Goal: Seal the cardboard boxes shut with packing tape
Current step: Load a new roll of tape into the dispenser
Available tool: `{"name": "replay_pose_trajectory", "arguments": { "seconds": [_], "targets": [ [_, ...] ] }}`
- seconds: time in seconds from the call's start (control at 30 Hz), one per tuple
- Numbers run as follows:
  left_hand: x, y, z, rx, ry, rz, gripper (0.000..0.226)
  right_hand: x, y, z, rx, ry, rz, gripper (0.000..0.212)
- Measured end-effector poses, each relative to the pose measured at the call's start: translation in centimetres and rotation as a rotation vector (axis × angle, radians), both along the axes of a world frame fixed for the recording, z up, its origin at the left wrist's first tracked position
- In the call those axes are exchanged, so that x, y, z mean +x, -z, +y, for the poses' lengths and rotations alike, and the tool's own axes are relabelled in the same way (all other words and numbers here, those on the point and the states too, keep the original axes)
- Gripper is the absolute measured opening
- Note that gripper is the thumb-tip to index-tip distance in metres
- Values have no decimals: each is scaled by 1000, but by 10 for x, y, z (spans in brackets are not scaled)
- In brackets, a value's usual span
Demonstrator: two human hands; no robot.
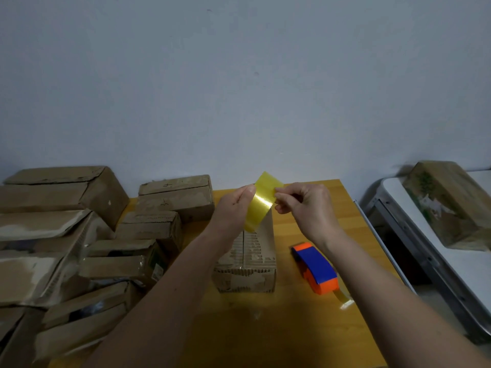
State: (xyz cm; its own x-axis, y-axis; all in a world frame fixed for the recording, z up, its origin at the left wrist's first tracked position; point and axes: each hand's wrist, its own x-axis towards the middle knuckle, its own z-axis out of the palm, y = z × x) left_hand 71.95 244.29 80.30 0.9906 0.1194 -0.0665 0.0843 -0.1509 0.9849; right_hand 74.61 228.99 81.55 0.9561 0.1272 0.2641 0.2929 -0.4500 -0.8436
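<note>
We hold a strip of yellowish packing tape (261,201) up between both hands, above the far end of a worn cardboard box (248,261) that sits on the yellow counter (292,328). Our left hand (233,205) has its fingers curled, thumb tip pressed to the left edge of the strip; our right hand (303,201) pinches the right edge between thumb and forefinger, the other fingers curled under. The strip's lower end appears to meet the box top at its far end, though we cannot say for sure whether it is stuck down there.

Just right of the box, apart from it, a tape dispenser (316,268) in orange and blue lies on the counter, a short tail of tape (345,301) trailing from its near end.

To our left, a heap of other cardboard boxes (79,248) covers that side, several with flaps loose. On the right, a patterned box (449,203) rests on a white surface (473,266).
</note>
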Motion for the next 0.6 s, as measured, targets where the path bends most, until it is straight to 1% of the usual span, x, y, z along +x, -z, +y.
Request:
{"name": "replay_pose_trajectory", "arguments": {
  "seconds": [0.03, 0.1, 0.27, 0.37, 0.47, 0.53, 0.6],
  "targets": [
    [-1, 0, 0, -9, -8, -4, 33, 0, -1, -1, 49, -6, 40, 12],
    [-2, 0, -2, -3, -13, -9, 33, -2, -1, 0, 36, -8, 43, 13],
    [-5, -3, -1, 4, 1, 5, 33, -5, 2, 1, -112, -9, -74, 13],
    [-7, -5, 3, 11, 27, 12, 33, -7, 2, 1, -145, -27, -132, 13],
    [-6, -5, 4, -25, 10, 45, 31, -8, 2, 4, -163, -35, -175, 12],
    [-4, -5, 5, -26, -3, 44, 30, -5, 1, 4, -115, -34, -128, 11],
    [-3, -6, 4, -1, -13, 20, 29, -3, -3, 2, -21, -38, -28, 10]
  ]
}}
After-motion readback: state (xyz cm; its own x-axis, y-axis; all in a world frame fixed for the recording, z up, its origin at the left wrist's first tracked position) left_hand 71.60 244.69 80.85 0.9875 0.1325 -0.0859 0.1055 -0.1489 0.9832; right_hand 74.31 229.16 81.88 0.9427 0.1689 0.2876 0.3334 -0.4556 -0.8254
